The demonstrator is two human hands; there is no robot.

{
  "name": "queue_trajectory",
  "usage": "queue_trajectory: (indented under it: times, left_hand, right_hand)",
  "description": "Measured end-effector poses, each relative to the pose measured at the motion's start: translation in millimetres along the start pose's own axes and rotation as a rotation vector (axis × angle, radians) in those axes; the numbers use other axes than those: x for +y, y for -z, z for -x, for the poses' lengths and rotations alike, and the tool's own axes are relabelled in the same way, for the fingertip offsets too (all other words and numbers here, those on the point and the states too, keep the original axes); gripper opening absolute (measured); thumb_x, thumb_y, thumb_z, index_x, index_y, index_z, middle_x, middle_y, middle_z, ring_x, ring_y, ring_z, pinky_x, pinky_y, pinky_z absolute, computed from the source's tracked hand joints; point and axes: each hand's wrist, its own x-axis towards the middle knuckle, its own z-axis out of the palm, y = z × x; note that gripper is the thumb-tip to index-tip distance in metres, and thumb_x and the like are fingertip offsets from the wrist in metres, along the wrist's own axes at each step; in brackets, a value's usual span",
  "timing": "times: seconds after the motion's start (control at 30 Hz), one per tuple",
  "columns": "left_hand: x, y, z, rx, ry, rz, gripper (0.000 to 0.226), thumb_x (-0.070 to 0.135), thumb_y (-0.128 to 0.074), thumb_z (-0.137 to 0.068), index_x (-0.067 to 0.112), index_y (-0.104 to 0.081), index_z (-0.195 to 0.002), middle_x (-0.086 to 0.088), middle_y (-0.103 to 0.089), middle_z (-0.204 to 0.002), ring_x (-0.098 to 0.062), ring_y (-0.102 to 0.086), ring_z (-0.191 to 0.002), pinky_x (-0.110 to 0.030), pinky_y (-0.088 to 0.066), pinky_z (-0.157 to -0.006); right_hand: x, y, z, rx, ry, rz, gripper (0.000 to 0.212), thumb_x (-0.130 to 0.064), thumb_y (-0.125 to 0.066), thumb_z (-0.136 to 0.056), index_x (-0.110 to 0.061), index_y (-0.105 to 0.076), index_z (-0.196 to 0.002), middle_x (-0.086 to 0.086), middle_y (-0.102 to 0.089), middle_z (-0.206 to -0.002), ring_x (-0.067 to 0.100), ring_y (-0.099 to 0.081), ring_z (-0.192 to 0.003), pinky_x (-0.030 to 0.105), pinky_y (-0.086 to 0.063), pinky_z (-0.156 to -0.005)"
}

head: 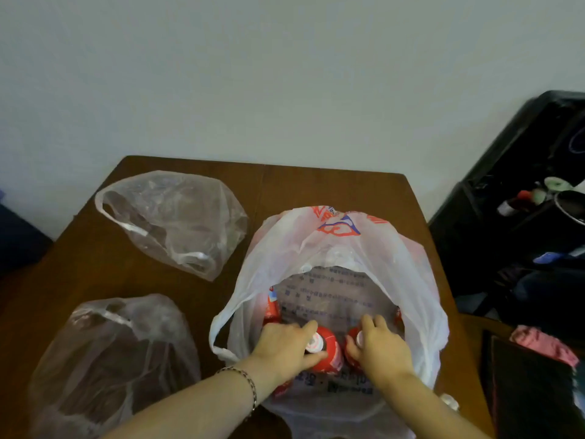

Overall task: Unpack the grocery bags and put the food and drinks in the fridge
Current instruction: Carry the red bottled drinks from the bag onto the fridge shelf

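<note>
A white printed grocery bag (364,245) stands open on the brown table (95,258). Inside it are red drink cans. My left hand (285,346) reaches into the bag, its thumb and fingers curled round the top of one red can (329,346). My right hand (380,346) grips the top of a second red can (351,353) beside it. Another red can (273,307) shows at the bag's left inner wall, and a sliver of red at the right wall. The lower parts of the cans are hidden by the bag.
Two clear plastic bags lie on the table, one at the back left (177,217), one at the front left (114,359). A black shelf unit (522,201) with small items stands to the right. A pink cloth (544,343) lies on a dark surface at the right.
</note>
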Motion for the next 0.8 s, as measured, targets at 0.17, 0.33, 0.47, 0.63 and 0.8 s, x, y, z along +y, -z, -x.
queue_trajectory:
  times: [0.17, 0.33, 0.47, 0.63, 0.8]
  left_hand:
    - [27, 20, 9, -0.029, 0.135, 0.007, 0.058, 0.055, -0.044, -0.091, 0.017, -0.036, -0.134, -0.009, -0.060, -0.123, -0.028, -0.059, -0.110, -0.039, -0.047, -0.093]
    - [56, 57, 43, 0.186, 0.348, 0.054, 0.057, 0.055, -0.042, -0.093, 0.016, -0.038, -0.134, -0.007, -0.060, -0.122, -0.027, -0.057, -0.110, -0.031, -0.042, -0.082]
    - [92, 84, 89, 0.417, 0.550, 0.090, 0.057, 0.056, -0.044, -0.090, 0.019, -0.038, -0.133, -0.006, -0.054, -0.126, -0.027, -0.055, -0.112, -0.031, -0.040, -0.082]
    - [125, 97, 166, 0.462, 0.819, 0.096, 0.054, 0.060, -0.041, -0.089, 0.014, -0.046, -0.118, -0.007, -0.063, -0.115, -0.029, -0.059, -0.105, -0.034, -0.042, -0.078]
    - [160, 91, 249, 0.450, 1.020, 0.113, 0.049, 0.060, -0.041, -0.089, 0.016, -0.050, -0.110, -0.007, -0.064, -0.109, -0.027, -0.061, -0.099, -0.031, -0.040, -0.072]
  right_hand:
    - [6, 19, 4, 0.026, 0.086, 0.017, 0.043, -0.047, -0.043, -0.094, -0.015, -0.047, -0.123, 0.007, -0.053, -0.127, 0.025, -0.059, -0.110, 0.033, -0.048, -0.090]
    - [5, 67, 24, 0.154, 0.352, 0.081, 0.038, -0.048, -0.044, -0.092, -0.017, -0.051, -0.113, 0.004, -0.059, -0.120, 0.023, -0.060, -0.105, 0.031, -0.047, -0.085]
    - [-2, 122, 52, 0.241, 0.664, 0.092, 0.040, -0.045, -0.046, -0.091, -0.018, -0.054, -0.120, 0.001, -0.061, -0.123, 0.020, -0.060, -0.108, 0.028, -0.047, -0.089]
    - [-24, 155, 114, 0.252, 0.931, 0.180, 0.031, -0.045, -0.046, -0.092, -0.019, -0.054, -0.107, 0.002, -0.064, -0.110, 0.021, -0.061, -0.100, 0.031, -0.047, -0.084]
    - [-51, 157, 192, 0.265, 1.119, 0.317, 0.045, -0.058, -0.049, -0.086, -0.019, -0.055, -0.108, 0.003, -0.064, -0.111, 0.022, -0.061, -0.103, 0.030, -0.047, -0.083]
